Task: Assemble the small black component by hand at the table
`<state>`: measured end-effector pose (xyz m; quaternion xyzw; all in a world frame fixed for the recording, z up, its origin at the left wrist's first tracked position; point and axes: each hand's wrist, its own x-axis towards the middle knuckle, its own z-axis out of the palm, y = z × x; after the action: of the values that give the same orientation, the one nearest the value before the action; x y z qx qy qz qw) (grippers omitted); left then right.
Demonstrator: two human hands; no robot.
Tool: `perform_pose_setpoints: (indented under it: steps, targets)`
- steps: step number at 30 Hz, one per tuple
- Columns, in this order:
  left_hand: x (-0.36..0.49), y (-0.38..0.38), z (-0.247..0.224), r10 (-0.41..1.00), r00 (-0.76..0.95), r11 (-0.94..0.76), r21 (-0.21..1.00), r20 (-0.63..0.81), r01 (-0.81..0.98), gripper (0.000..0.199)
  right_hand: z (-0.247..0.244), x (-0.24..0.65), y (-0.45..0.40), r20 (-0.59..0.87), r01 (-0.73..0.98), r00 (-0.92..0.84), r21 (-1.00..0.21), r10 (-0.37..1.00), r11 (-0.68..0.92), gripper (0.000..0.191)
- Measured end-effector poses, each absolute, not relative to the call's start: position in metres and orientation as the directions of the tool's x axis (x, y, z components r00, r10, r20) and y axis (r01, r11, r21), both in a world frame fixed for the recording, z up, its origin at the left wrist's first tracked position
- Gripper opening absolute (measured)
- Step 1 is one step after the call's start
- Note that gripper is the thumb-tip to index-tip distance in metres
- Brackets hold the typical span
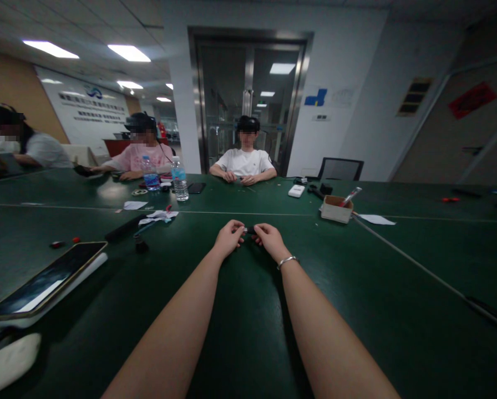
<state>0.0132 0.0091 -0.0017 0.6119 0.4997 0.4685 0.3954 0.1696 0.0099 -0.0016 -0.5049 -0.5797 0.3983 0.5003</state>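
Both arms reach forward over the dark green table [248,332]. Between my fingertips is a small black object with a silvery end [250,230], too small in view to name its kind. My left hand [229,238] pinches the silvery end, its fingers closed. On the black end, my right hand [270,239] is closed in a pinch as well. A silver bracelet [288,261] circles my right wrist. The fingers cover part of the small object, which is held just above the tabletop or close to it.
A phone [49,280] lies on a white item at left. Two water bottles [179,180] stand farther back, near paper scraps [159,216]. At right are a small box [335,209] and a cable [410,257]. A person in a white shirt [244,162] sits opposite; others sit left.
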Motion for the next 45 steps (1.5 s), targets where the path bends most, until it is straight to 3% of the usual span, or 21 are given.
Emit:
perform_pose_setpoints:
  steps: [16, 26, 36, 45]
  targets:
    - [0.0132, 0.0106, -0.0012, 0.987, 0.085, -0.153, 0.954, 0.135, 0.258, 0.022, -0.0024, 0.1706, 0.0115, 0.172, 0.195, -0.002, -0.966, 0.985, 0.169, 0.017]
    - [0.0127, 0.0096, -0.003, 0.977, 0.047, -0.211, 0.931, 0.206, 0.297, 0.021, -0.0021, 0.1698, 0.0117, 0.167, 0.165, 0.003, -0.972, 0.986, 0.164, 0.015]
    - [0.0116, 0.0146, -0.0038, 0.986, 0.087, -0.158, 0.954, 0.14, 0.253, 0.02, -0.0048, 0.171, 0.0145, 0.173, 0.168, 0.014, -0.971, 0.985, 0.168, 0.016]
    - [0.0113, 0.01, -0.002, 0.977, 0.051, -0.211, 0.942, 0.205, 0.262, 0.021, -0.0039, 0.171, 0.0138, 0.168, 0.172, 0.023, -0.972, 0.985, 0.162, 0.015]
